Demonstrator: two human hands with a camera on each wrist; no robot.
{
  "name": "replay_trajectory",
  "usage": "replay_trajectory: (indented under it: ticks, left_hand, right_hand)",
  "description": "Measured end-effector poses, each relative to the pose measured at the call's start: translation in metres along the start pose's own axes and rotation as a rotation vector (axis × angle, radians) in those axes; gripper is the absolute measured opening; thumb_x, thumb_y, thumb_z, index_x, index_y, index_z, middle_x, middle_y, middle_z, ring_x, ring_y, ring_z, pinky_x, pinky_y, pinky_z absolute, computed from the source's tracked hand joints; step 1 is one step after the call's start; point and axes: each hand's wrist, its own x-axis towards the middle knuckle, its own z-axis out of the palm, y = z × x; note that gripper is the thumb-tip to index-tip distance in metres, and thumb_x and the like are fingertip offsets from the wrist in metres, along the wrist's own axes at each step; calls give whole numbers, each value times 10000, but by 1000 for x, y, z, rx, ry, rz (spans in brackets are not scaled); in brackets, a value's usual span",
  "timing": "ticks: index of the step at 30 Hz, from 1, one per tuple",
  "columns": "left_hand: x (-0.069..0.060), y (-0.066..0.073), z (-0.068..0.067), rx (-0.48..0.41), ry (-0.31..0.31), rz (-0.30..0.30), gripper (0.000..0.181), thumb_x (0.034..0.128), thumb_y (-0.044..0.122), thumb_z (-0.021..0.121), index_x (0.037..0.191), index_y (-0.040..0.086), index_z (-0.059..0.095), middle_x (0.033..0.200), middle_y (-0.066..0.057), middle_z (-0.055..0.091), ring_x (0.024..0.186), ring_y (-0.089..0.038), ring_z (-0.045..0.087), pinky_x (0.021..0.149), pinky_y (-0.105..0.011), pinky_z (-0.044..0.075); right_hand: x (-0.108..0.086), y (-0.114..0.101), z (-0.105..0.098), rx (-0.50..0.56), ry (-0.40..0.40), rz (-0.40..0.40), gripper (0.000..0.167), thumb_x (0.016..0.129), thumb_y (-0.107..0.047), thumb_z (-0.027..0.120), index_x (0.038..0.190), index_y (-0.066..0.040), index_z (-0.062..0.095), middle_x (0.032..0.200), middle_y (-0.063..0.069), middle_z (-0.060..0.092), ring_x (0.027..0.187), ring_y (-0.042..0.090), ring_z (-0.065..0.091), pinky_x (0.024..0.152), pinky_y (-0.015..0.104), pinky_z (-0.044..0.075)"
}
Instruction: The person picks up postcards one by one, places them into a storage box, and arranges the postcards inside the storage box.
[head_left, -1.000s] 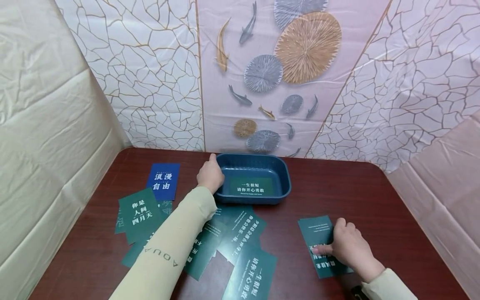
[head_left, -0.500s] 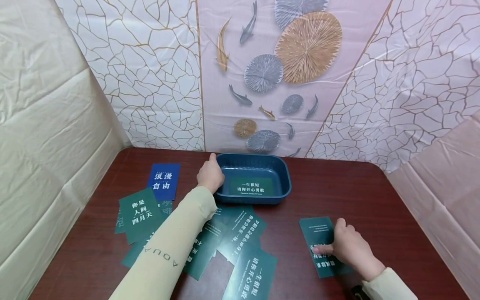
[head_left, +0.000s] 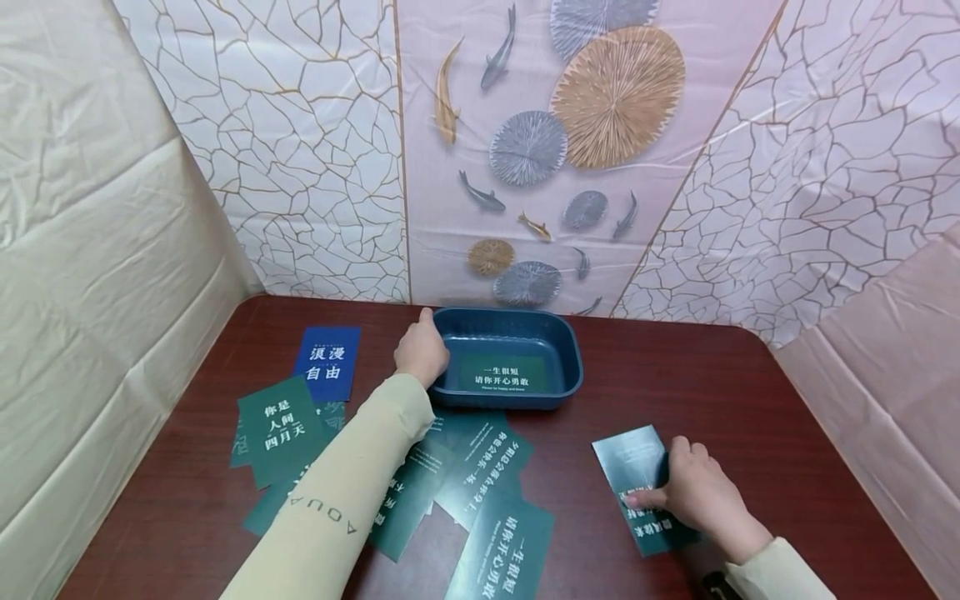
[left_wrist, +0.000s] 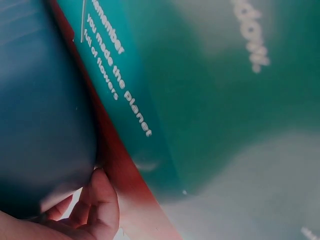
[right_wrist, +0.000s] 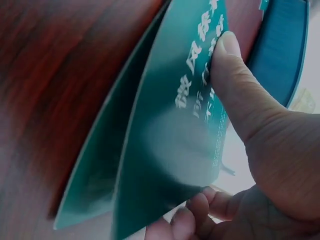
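Note:
At the far side of the table, my left hand (head_left: 422, 350) grips the left end of a dark blue rectangular dish (head_left: 564, 392). A green card (head_left: 502, 375) with white writing lies inside the dish. In the left wrist view my curled fingers (left_wrist: 104, 200) are against the dish's wall. On the right, my right hand (head_left: 705, 492) pinches a green card (head_left: 637, 475), thumb on its printed face and fingers at its edge. The right wrist view shows this card tilted, a gap opening between it and a second green card (right_wrist: 95, 180) behind. Whether the fingers also touch that second card, I cannot tell.
Several green cards (head_left: 498, 550) overlap in front of the dish, partly under my left sleeve (head_left: 330, 492). More green cards (head_left: 281, 429) lie at the left beside a blue card (head_left: 327, 362). A patterned cloth (head_left: 517, 225) hangs behind the table (head_left: 675, 367).
The card in my right hand has tilted; its far end now catches bright light and sits slightly further left. My left hand and the dish stay in place.

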Motion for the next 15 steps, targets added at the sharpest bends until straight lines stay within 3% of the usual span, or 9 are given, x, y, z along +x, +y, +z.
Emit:
replay_trajectory:
  ticks: [4,9,15]
  left_hand:
    - [-2,1,-1,1,1,4,594,929,116,597,1452,121,316,1185,-155,606,950,-319,627,843,-529,494]
    - [-2,1,0,-2,2,1,592,929,115,596,1451,120,317,1193,-155,604,957,-318,626,843,-529,495]
    - [0,0,1,1,5,0,598,925,117,605,1449,120,318,1160,-150,609,908,-311,629,815,-522,506]
  right_hand:
    - [1,0,-1,72,25,-31,954,598,-609,833,1062,99,394,859,201,486,713,275,509,606,418,461]
    - [4,2,-9,175,58,-71,676,824,-318,779,1163,89,358,832,148,574,692,235,549,599,402,468]
    - [9,2,-33,153,182,-178,317,949,-40,591,1165,87,397,1000,309,577,743,275,582,604,435,486]
